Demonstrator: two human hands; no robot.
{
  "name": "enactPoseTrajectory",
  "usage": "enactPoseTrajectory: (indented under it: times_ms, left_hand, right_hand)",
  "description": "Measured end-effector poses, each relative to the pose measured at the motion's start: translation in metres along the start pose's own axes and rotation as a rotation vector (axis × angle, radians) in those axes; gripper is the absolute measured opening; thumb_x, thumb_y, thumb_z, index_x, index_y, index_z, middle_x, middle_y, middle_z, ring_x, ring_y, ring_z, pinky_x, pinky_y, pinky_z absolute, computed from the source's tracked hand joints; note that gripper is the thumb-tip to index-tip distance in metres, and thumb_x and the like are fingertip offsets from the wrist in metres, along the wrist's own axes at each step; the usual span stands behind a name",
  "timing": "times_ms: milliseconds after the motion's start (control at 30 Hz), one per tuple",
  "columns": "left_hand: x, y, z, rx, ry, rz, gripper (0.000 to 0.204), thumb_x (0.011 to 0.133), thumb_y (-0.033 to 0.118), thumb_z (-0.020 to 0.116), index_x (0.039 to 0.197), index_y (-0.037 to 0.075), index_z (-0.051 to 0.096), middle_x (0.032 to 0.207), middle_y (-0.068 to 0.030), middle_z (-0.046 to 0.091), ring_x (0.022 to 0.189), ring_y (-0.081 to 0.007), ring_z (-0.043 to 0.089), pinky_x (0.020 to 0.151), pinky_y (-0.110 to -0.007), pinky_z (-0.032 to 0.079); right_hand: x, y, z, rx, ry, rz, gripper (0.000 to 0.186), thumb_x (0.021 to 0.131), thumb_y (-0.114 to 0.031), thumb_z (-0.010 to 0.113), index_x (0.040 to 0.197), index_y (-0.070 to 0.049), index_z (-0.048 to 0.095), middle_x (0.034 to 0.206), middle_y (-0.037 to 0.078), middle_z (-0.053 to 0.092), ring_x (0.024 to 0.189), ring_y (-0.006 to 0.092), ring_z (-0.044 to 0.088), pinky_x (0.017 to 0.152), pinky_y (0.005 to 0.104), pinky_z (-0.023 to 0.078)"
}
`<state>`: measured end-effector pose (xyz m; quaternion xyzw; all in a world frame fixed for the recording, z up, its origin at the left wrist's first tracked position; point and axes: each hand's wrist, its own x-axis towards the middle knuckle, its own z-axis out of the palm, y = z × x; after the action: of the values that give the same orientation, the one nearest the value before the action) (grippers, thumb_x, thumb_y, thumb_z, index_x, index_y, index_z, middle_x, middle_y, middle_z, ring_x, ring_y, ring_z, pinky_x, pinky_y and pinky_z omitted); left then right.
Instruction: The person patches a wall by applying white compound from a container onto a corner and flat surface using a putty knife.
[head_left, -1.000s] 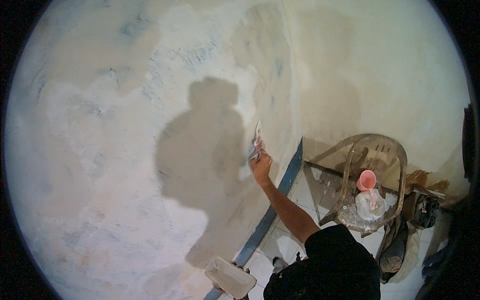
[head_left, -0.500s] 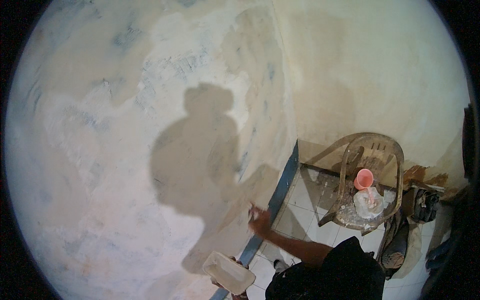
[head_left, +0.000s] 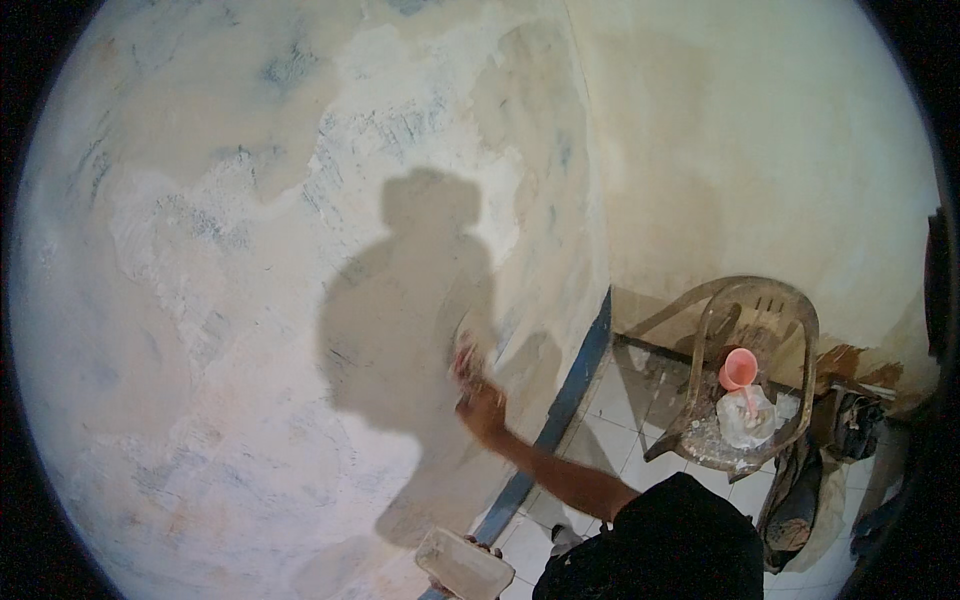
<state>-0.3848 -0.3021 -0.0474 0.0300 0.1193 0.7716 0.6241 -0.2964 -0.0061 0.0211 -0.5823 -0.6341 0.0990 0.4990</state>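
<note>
Right grip [head_left: 482, 408] clenched round scraper [head_left: 464, 362], which juts up beyond it; left grip [head_left: 485, 547] clasps tray [head_left: 465, 567].

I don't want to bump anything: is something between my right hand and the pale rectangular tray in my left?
Nothing visible stands between your right hand and the pale rectangular tray; your left hand shows at the tray's upper edge.

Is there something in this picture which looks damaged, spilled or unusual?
Yes. Low on the pale right-hand wall, beside the chair, a ragged brown patch looks like a stain or surface damage, because its colour differs sharply from the wall around it. Whitish splatters also mark the chair, possibly spilled material.
</note>
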Motion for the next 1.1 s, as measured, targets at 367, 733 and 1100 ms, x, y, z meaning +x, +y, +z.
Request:
enactPoseTrajectory:
  times_ms: [367,733,1100]
  left_hand:
    - [0.011,0.001,-0.010,-0.245,0.017,-0.076,0.098,0.060,0.074,0.053,0.132,0.011,0.028,0.123,-0.0207,0.042,0.105,-0.0407,0.047,0.086,-0.065,0.031]
    - [-0.011,0.002,0.028,-0.116,-0.003,-0.009,0.097,0.060,0.074,0.053,0.132,0.014,0.029,0.124,-0.0216,0.041,0.105,-0.0420,0.046,0.086,-0.065,0.031]
    - [0.006,-0.008,0.035,-0.002,0.046,-0.034,0.097,0.059,0.071,0.055,0.130,0.011,0.030,0.120,-0.0210,0.045,0.102,-0.0411,0.049,0.085,-0.062,0.035]
  right_hand:
    - [-0.040,-0.014,-0.108,0.609,-0.013,0.174,0.020,0.077,-0.010,0.052,0.093,-0.003,0.062,0.092,0.016,0.062,0.075,0.0280,0.060,0.064,0.0362,0.047]
    - [0.079,0.178,0.015,0.228,0.620,-0.073,0.054,0.055,0.001,0.047,0.107,0.004,0.056,0.072,0.022,0.057,0.056,0.0340,0.051,0.057,0.0383,0.039]
    - [-0.149,0.024,0.020,0.333,-0.232,0.123,0.042,0.072,0.004,0.048,0.113,0.003,0.050,0.116,0.016,0.054,0.103,0.0221,0.054,0.079,0.0318,0.045]
